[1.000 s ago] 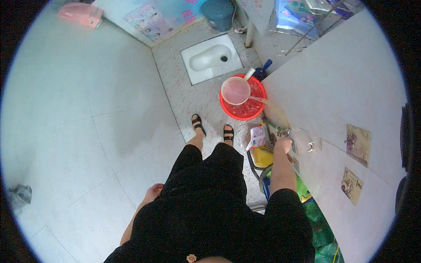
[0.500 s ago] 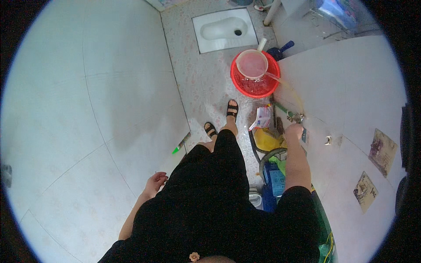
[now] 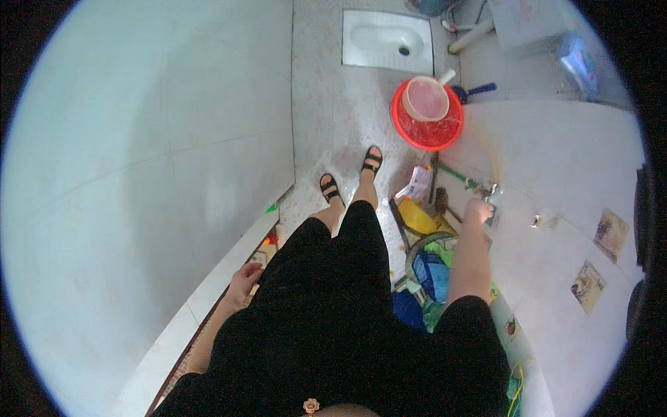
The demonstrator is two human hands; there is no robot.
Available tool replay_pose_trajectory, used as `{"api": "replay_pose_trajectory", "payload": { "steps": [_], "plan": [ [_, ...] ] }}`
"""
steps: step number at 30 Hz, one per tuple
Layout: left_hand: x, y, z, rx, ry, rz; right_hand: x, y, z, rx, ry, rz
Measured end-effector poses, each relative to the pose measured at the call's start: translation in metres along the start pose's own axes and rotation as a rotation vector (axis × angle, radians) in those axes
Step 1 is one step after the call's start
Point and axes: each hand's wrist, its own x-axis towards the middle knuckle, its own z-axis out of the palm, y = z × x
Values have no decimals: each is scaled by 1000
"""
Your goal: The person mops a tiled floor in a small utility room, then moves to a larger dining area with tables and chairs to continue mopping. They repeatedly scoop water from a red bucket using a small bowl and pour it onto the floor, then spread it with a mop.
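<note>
My right hand (image 3: 479, 211) is closed around a metal wall tap (image 3: 492, 192) on the tiled wall at the right. A green hose (image 3: 455, 174) runs from the tap toward a red bucket (image 3: 428, 121) on the floor. A pink scoop (image 3: 426, 98) rests on top of that bucket. My left hand (image 3: 243, 281) hangs beside my hip with its fingers loosely apart, holding nothing. I stand in black clothes and black sandals (image 3: 331, 189) on the speckled floor.
A white squat toilet (image 3: 386, 40) lies at the far end of the narrow floor. Yellow, blue and green containers and cloths (image 3: 426, 258) crowd the floor below the tap. A white tiled wall (image 3: 139, 181) stands at the left. Small stickers (image 3: 611, 234) mark the right wall.
The view has swung left and down, so the bucket and toilet sit higher and further right. My right hand stays on the tap. My left hand stays by my hip.
</note>
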Motion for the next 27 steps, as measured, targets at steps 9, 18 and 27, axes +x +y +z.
{"api": "replay_pose_trajectory", "payload": {
  "steps": [9, 18, 27],
  "plan": [
    [16, -88, 12, -430, 28, 100, -195, -127, 7, 388, -429, -1079],
    [49, -213, 119, -745, 375, 60, -217, -176, -79, 205, -849, -1191],
    [4, -245, 307, -293, 543, -56, -69, -214, -104, -319, -535, -1237]
  ]
}}
